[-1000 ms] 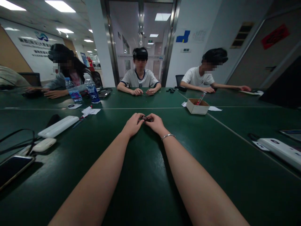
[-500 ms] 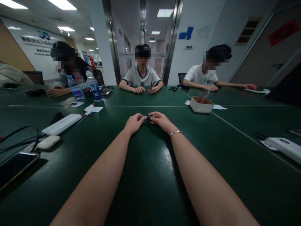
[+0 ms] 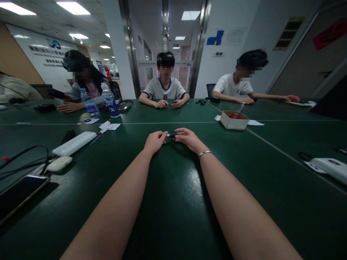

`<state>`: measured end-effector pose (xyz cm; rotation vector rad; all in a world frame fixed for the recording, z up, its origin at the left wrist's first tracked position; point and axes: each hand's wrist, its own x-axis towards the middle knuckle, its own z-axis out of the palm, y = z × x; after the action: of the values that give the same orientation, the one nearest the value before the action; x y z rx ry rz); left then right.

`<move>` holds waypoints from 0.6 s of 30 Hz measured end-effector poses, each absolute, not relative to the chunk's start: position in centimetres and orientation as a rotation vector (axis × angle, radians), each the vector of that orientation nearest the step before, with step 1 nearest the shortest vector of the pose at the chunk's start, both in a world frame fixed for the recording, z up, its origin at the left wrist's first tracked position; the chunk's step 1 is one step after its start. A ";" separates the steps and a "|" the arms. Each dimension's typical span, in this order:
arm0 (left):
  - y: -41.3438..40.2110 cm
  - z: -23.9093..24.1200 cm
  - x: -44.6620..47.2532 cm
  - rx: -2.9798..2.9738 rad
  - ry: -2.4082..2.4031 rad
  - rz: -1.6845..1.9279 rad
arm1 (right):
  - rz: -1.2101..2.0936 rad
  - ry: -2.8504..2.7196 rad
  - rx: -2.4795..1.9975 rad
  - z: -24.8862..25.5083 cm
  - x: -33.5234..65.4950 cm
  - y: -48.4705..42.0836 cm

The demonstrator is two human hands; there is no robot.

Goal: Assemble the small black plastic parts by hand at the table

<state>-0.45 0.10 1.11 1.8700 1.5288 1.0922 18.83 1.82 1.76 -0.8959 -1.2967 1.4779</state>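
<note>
Both my arms reach forward over a dark green table [image 3: 173,202]. My left hand [image 3: 155,141] and my right hand [image 3: 188,139] meet at the middle of the table, fingers pinched on the two ends of a small dark object [image 3: 171,135] with a pale tip. The object is held just above the tabletop between the two hands. A thin bracelet [image 3: 204,153] circles my right wrist.
A phone [image 3: 18,193], a white case [image 3: 73,143], a small white device [image 3: 56,164] and black cables lie at the left. Two water bottles [image 3: 110,103] stand further back. An open cardboard box [image 3: 233,120] sits right of centre. Three people sit across the table.
My hands have drawn slightly apart, showing more of the small dark object between them. The view has shifted a little to the left.
</note>
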 end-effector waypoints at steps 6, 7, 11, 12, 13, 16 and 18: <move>0.0 1.2 -0.5 1.864 1.520 1.088 | 1.490 -1.267 -0.889 1.9 18.8 1.9; -0.1 1.3 -0.5 1.863 1.529 1.085 | 1.491 -1.271 -0.889 1.9 18.8 1.8; -0.2 1.4 -0.5 1.863 1.573 1.073 | 1.496 -1.268 -0.883 2.0 18.7 1.7; -0.2 1.4 -0.5 1.866 1.584 1.072 | 1.498 -1.265 -0.882 2.1 18.7 1.6; -0.2 1.4 -0.5 1.870 1.594 1.070 | 1.502 -1.262 -0.879 2.1 18.7 1.6; -0.2 1.4 -0.5 1.875 1.623 1.064 | 1.518 -1.254 -0.881 2.3 18.6 1.4; -0.2 1.4 -0.5 1.877 1.630 1.063 | 1.531 -1.253 -0.887 2.4 18.6 1.3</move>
<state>-0.55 -0.22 1.44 1.8771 1.6301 1.0626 18.60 1.32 2.41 -0.8871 -1.2530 1.5311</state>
